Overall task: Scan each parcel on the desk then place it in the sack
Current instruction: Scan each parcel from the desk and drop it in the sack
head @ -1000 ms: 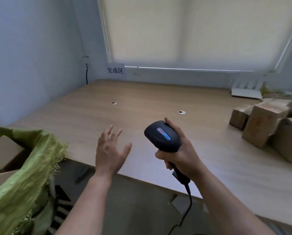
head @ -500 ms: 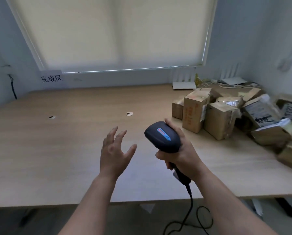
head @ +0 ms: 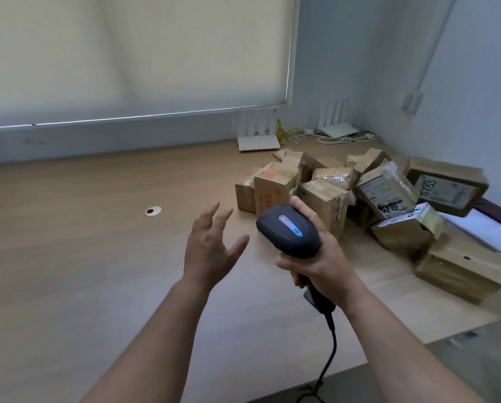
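A pile of several brown cardboard parcels [head: 368,196] lies on the right half of the wooden desk [head: 83,257]. My right hand [head: 313,260] grips a black barcode scanner [head: 288,229] by its handle, held above the desk in front of the pile; its cable hangs down past the desk edge. My left hand [head: 211,242] hovers over the desk with fingers spread, holding nothing, left of the scanner and short of the nearest parcel [head: 272,190]. The sack is out of view.
Two white routers [head: 258,141] and loose cables sit at the back near the wall corner. A round cable hole [head: 153,211] marks the desk's middle. White papers and a dark flat item [head: 496,212] lie at the far right. A closed blind covers the window.
The view has swung right: the green sack left the frame and the parcel pile came into full view. Both hands kept their pose, with the left hand now nearer the parcels.
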A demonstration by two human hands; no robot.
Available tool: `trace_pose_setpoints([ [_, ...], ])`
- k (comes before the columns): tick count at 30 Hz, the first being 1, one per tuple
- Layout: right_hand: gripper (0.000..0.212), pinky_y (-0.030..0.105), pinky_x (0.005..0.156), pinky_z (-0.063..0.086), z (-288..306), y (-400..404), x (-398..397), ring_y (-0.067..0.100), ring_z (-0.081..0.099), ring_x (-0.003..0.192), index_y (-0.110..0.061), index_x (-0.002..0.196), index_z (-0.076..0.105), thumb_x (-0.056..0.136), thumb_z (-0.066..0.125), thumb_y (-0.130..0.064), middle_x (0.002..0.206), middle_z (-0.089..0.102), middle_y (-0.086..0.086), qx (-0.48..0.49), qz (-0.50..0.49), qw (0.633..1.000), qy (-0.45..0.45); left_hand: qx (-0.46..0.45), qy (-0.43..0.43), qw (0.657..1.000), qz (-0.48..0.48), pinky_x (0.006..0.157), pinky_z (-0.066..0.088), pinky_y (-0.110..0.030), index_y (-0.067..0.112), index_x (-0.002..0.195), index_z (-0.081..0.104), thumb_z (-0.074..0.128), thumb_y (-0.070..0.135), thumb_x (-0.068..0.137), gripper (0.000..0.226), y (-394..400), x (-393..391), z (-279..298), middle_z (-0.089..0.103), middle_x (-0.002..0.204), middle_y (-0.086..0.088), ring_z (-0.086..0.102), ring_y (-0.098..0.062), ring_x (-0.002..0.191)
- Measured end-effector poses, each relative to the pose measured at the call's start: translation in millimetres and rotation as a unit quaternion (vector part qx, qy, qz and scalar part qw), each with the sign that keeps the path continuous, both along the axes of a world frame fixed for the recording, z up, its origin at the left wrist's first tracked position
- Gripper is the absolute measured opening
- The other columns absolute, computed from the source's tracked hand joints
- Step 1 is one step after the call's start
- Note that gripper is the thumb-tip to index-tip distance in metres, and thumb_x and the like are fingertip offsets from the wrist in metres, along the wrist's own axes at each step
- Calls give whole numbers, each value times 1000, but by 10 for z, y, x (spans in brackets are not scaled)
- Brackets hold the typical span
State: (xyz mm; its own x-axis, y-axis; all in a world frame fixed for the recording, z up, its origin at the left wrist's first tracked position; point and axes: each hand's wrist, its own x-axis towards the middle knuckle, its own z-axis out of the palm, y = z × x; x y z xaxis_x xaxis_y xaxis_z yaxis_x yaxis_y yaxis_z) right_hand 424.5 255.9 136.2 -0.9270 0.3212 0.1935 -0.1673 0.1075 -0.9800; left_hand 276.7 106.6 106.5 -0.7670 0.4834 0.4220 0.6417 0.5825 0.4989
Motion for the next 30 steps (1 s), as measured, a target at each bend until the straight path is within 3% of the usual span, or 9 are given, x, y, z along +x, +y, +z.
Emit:
trace_pose_setpoints([
  [5,96,26,41,45,-91,498,-205,17,52,45,-40,143,36,72,77,11,125,54,16,-4,9,1000,13,-17,5,1000,-14,110,30,-40,18,142,44,65,42,86,64,532,-206,75,31,153,-5,28,-23,139],
  [9,95,27,39,45,-83,943,-390,14,52,47,-39,143,37,65,80,-5,130,53,8,-15,18,999,22,-25,0,1000,-4,110,29,-38,21,142,43,56,55,82,70,952,-358,162,31,153,-4,29,-24,138],
  [13,96,27,40,45,-75,1423,-588,18,52,46,-38,145,36,67,80,-5,128,54,14,-22,24,999,30,-55,-4,998,5,112,26,-38,24,144,40,57,56,85,69,1391,-568,186,28,155,-4,27,-25,139],
  [19,94,26,43,48,-189,1981,-805,19,54,51,-34,146,35,72,77,6,128,54,9,-11,22,1000,16,-118,-48,991,47,115,22,-41,29,148,31,51,61,87,71,1980,-875,90,16,159,-4,17,-27,143],
  [23,97,21,55,53,-313,2192,-924,8,61,65,-35,143,38,64,86,-8,137,50,7,-1,15,1000,17,-157,-100,979,80,117,17,-42,31,149,27,47,67,85,76,2177,-1084,-43,9,160,-9,11,-29,145],
  [25,97,14,75,52,-357,2243,-951,1,64,95,-33,142,38,62,87,-9,140,48,6,-5,10,1000,22,-171,-103,975,92,116,17,-41,31,149,26,47,67,85,77,2203,-1144,-84,8,160,-10,12,-31,144],
  [27,97,11,88,47,-379,2250,-963,0,56,118,-31,141,37,61,86,-8,143,46,5,-13,11,1000,21,-186,-93,973,101,115,18,-40,30,150,24,49,67,84,79,2199,-1182,-68,9,160,-11,14,-33,142],
  [29,97,13,89,47,-379,2215,-983,6,54,122,-32,142,37,60,85,-15,144,44,4,-9,21,1000,13,-200,-95,970,101,114,19,-41,30,151,20,54,64,83,84,2151,-1189,-21,11,159,-11,15,-35,141],
  [30,96,15,82,51,-370,2175,-986,9,58,115,-33,142,37,60,84,-14,142,45,3,-13,25,1000,11,-206,-98,969,96,114,19,-41,31,151,16,57,63,81,87,2109,-1171,2,11,159,-11,14,-35,141],
])
